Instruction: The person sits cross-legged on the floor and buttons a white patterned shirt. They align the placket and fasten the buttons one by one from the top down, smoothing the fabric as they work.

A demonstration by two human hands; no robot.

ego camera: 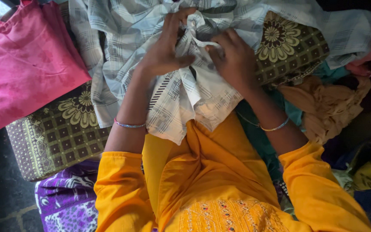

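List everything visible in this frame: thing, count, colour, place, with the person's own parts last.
checked cloth: one, white with grey lines, centre, bunched in both hands
folded pink garment: one, pink, upper left on the cushion
patterned cushion: one, olive-brown with cream flowers, under the cloths
tan cloth: one, crumpled, right side
teal cloth: one, partly hidden beside the right forearm
purple printed cloth: one, purple and white, lower left
bangles: two, thin, one on each wrist
yellow garment: one, worn, embroidered at the bottom
left hand: gripping the checked cloth
right hand: pinching a fold of it
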